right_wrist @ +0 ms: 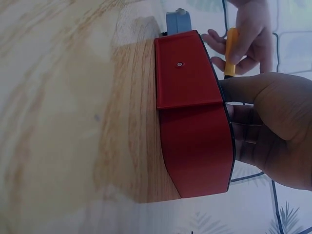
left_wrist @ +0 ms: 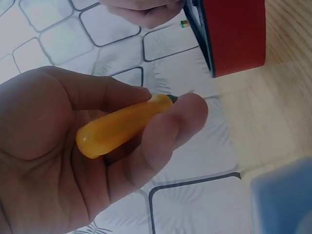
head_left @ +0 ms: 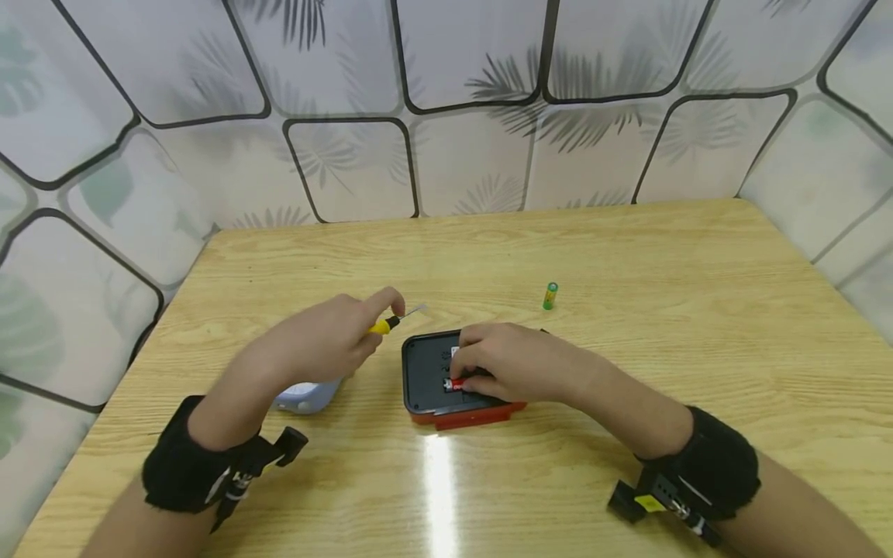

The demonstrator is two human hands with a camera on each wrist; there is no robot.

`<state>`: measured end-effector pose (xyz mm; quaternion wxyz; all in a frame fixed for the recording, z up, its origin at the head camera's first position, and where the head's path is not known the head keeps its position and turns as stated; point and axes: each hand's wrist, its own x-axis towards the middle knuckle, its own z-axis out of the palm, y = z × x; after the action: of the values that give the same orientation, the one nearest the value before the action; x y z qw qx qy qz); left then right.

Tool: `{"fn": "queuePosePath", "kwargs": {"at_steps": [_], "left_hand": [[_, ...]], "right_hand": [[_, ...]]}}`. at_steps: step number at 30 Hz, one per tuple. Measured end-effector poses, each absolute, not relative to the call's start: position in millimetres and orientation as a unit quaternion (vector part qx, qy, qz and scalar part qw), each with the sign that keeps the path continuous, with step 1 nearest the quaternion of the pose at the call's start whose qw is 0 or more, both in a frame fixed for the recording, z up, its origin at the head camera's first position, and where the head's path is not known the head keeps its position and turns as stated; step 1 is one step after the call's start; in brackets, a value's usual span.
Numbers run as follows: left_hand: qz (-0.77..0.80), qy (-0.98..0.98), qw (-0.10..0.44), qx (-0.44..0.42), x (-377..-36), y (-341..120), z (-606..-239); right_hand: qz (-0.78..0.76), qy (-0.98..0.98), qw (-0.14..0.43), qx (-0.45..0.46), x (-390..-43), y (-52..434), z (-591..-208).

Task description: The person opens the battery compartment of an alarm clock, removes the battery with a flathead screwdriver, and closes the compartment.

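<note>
My left hand [head_left: 333, 335] grips a screwdriver [left_wrist: 124, 124] by its yellow handle. Its thin metal shaft points right, toward a red box-shaped device with a black underside [head_left: 424, 372]. That device lies black side up on the table. Over the black face, my right hand [head_left: 516, 363] has thumb and fingers curled around a red battery [head_left: 453, 384] at the battery slot. Part of the slot is hidden beneath the hand. In the right wrist view the red side [right_wrist: 195, 141] of the device shows, with a small screw [right_wrist: 179, 64] in it.
A green battery [head_left: 550, 296] stands on the wooden table [head_left: 663, 287] beyond the device. Partly under the left hand sits a light blue object [head_left: 307, 397]. Patterned panels [head_left: 474, 155] rise along the table's back and sides.
</note>
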<state>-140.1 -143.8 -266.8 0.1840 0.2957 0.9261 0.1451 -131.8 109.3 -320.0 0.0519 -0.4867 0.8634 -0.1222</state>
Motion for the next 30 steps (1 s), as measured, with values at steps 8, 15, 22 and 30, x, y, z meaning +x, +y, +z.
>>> {"fn": "queuePosePath", "kwargs": {"at_steps": [8, 15, 22, 30], "left_hand": [[0.113, 0.934, 0.135, 0.31, -145.4, -136.8, -279.7], [0.085, 0.937, 0.149, 0.304, -151.0, -133.1, -291.4], [0.077, 0.939, 0.168, 0.292, -152.9, -131.4, -296.9], [0.045, 0.93, 0.22, 0.29, -152.3, -131.3, -295.6]], "right_hand": [[-0.122, 0.865, 0.053, -0.484, -131.6, 109.3, -319.4], [-0.12, 0.866, 0.053, -0.483, -130.6, 109.1, -319.4], [-0.117, 0.868, 0.057, -0.479, -130.3, 108.6, -318.2], [-0.118, 0.871, 0.071, -0.471, -129.8, 108.5, -316.1]]}}
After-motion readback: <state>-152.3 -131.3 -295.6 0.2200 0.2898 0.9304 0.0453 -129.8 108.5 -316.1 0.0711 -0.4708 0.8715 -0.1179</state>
